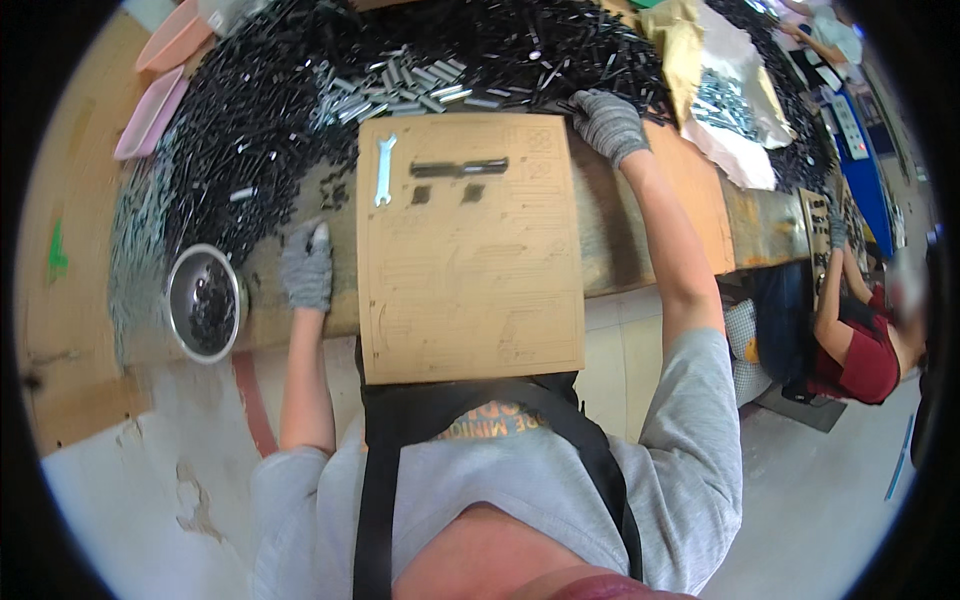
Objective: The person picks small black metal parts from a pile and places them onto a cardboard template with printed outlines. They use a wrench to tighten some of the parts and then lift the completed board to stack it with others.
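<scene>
My left hand (306,266), in a grey knit glove, rests on the worktable near its front edge. Its fingers look loosely stretched, and I make out nothing in them. Small black pieces (335,190) lie just beyond it. My right hand (610,125), gloved alike, reaches to the near edge of a big heap of black parts (560,50). Those fingers are bent together, and whatever they hold is hidden. Between my arms lies a cardboard sheet (470,270). On it are an open-ended wrench (384,170), a black rod-like part (460,168) and two small dark pieces (472,193).
Silver tubes (400,85) lie in front of the heap. A metal bowl (207,303) of black pieces stands at left, below a pink tray (150,115). Brown paper (715,90) with silver pieces lies at right. Another person (865,340) works farther right.
</scene>
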A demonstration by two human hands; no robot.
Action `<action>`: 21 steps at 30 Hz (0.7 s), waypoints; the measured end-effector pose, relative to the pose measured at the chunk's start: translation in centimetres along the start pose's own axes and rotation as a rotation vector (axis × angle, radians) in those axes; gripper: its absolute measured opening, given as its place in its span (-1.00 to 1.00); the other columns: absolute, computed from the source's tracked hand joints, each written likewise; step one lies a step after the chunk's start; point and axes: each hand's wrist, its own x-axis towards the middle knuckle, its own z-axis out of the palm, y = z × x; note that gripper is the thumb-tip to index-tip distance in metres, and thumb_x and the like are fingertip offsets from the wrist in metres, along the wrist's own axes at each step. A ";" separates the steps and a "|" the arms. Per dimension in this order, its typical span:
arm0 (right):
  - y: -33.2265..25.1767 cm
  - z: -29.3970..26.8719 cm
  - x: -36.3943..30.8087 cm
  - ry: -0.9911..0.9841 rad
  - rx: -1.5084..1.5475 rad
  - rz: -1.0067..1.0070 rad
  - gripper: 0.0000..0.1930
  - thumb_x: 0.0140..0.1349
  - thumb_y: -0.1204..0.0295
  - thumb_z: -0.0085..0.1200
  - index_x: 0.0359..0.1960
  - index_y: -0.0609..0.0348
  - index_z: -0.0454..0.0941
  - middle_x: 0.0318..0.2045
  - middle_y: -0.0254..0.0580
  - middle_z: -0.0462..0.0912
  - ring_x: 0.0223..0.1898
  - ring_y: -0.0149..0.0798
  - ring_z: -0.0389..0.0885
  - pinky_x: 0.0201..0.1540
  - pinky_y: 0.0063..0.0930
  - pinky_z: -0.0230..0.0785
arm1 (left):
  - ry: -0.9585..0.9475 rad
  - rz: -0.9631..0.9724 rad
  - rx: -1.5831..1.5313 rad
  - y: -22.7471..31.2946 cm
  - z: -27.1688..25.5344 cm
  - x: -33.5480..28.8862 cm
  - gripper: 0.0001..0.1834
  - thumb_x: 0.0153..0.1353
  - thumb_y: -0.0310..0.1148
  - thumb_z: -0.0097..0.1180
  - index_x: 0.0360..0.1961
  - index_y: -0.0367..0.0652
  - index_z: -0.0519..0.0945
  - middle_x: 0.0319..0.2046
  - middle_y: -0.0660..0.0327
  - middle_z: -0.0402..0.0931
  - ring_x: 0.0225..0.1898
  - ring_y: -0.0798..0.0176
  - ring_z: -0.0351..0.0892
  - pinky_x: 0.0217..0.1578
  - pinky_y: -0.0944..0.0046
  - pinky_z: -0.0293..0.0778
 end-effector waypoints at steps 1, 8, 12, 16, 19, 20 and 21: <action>-0.5 0.2 0.5 -0.066 0.018 -0.005 -0.73 0.10 0.26 0.06 -0.15 -0.04 0.57 -0.20 -0.08 0.61 -0.14 0.00 0.57 -0.07 -0.18 0.43 | 0.016 0.021 0.017 -0.2 0.0 0.0 -0.74 0.23 -0.30 0.08 -0.14 -0.22 0.61 -0.24 0.06 0.61 -0.19 0.17 0.57 -0.07 0.27 0.42; -1.5 -1.9 -0.1 -0.198 -0.122 0.140 -0.72 0.13 0.25 0.06 -0.19 0.12 0.52 -0.20 -0.04 0.59 -0.12 0.02 0.56 -0.09 -0.15 0.42 | -0.019 -0.090 -0.233 -0.2 -0.2 0.3 -0.77 0.26 -0.34 0.07 -0.14 -0.22 0.60 -0.42 0.24 0.58 -0.45 0.39 0.47 -0.32 0.40 0.43; -3.8 -5.5 -4.6 -0.043 -0.027 0.016 -0.76 0.11 0.31 0.10 -0.20 0.10 0.53 -0.27 -0.09 0.58 -0.17 -0.01 0.54 -0.10 -0.15 0.40 | -0.199 -0.453 -0.540 2.7 -2.5 1.4 -0.78 0.27 -0.39 0.02 -0.11 -0.17 0.60 -0.52 0.34 0.51 -0.53 0.47 0.40 -0.45 0.43 0.39; -7.9 -6.0 -7.2 -0.180 -0.058 -0.168 -0.85 0.08 0.38 0.10 -0.31 0.09 0.55 -0.35 -0.15 0.56 -0.21 -0.06 0.54 -0.13 -0.21 0.41 | -0.444 -0.008 -0.331 8.7 -0.9 2.5 -0.69 0.26 -0.23 0.07 -0.08 -0.19 0.60 -0.40 0.28 0.57 -0.47 0.42 0.47 -0.45 0.42 0.40; -9.6 -5.5 -7.8 -0.196 -0.070 -0.179 -0.89 0.05 0.43 0.06 -0.36 0.09 0.56 -0.36 -0.17 0.57 -0.24 -0.11 0.57 -0.16 -0.24 0.43 | -0.580 0.303 -0.253 13.7 2.7 2.3 -0.64 0.28 -0.18 -0.03 -0.04 -0.17 0.57 -0.12 0.11 0.58 -0.10 0.15 0.55 -0.03 0.23 0.43; -9.9 -5.4 -7.9 -0.147 -0.049 -0.189 -0.89 0.06 0.43 0.06 -0.36 0.08 0.56 -0.37 -0.17 0.57 -0.24 -0.11 0.57 -0.16 -0.24 0.43 | -0.662 0.343 -0.200 15.0 3.9 2.4 -0.64 0.27 -0.20 -0.03 -0.02 -0.16 0.56 -0.08 0.09 0.56 -0.06 0.12 0.54 0.01 0.21 0.41; -10.2 -5.3 -8.1 -0.127 -0.031 -0.186 -0.89 0.06 0.42 0.06 -0.36 0.07 0.57 -0.37 -0.17 0.57 -0.24 -0.12 0.57 -0.16 -0.24 0.43 | -0.712 0.440 -0.186 16.2 5.0 2.7 -0.64 0.25 -0.22 -0.03 0.00 -0.16 0.54 -0.05 0.06 0.53 -0.02 0.08 0.52 0.04 0.19 0.40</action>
